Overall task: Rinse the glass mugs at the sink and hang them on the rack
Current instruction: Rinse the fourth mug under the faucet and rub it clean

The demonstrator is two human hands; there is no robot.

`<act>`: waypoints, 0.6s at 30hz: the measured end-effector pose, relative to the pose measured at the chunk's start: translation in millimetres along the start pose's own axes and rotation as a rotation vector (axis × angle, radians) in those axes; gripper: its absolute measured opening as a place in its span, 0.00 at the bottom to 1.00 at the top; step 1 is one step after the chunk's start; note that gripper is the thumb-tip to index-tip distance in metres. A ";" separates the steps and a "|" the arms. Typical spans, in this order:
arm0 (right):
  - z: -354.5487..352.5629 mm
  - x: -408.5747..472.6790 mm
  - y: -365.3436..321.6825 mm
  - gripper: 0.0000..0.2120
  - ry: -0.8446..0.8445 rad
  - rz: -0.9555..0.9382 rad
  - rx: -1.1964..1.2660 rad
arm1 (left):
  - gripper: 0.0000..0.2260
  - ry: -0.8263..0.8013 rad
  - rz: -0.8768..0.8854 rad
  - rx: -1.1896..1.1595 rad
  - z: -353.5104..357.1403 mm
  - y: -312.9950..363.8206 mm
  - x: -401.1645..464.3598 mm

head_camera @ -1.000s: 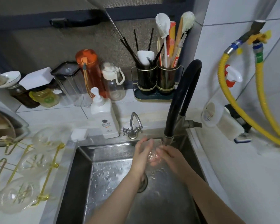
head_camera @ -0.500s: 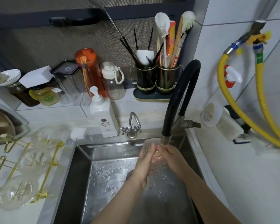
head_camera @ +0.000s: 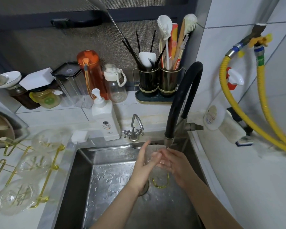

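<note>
One glass mug [head_camera: 157, 162] is clasped between the left hand [head_camera: 144, 164] and right hand [head_camera: 176, 165] under the black faucet [head_camera: 169, 139], at the sink's [head_camera: 82, 171] back right corner. Wet glass could be dropped and chipped if the grip loosens. Three mugs [head_camera: 35, 164] lie on the rack [head_camera: 0, 164], on the counter's left edge.

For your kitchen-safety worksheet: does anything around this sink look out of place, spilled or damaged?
Nothing is spilled or broken. One oddity: a white spray bottle lies tipped on its side on the counter right of the black faucet. Both hands hold a glass mug under the spout.
</note>
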State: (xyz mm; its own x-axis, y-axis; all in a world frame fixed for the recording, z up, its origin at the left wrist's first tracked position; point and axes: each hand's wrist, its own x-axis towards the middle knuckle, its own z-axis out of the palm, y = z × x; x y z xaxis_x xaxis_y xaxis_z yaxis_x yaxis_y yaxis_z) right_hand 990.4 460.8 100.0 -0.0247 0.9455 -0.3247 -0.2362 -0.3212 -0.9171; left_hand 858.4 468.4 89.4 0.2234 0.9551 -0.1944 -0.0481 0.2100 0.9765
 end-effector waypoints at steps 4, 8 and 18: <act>2.8 -4.7 -11.1 0.09 -0.103 -0.079 -0.265 | 0.17 0.112 -0.132 -0.112 6.1 3.5 14.3; -5.4 -1.4 -19.2 0.10 -0.031 -0.088 -0.251 | 0.26 0.007 -0.174 -0.167 13.3 4.3 16.7; -4.8 -5.2 -0.6 0.13 -0.267 -0.040 -0.687 | 0.12 0.105 -0.207 -0.106 13.2 4.5 12.8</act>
State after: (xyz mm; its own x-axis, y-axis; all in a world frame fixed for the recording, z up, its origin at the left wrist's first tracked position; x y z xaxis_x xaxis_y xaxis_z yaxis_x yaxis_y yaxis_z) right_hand 995.3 455.8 101.1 -0.2849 0.9102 -0.3007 0.4173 -0.1646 -0.8937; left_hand 873.9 478.9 92.5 0.1372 0.9048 -0.4031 -0.1151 0.4187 0.9008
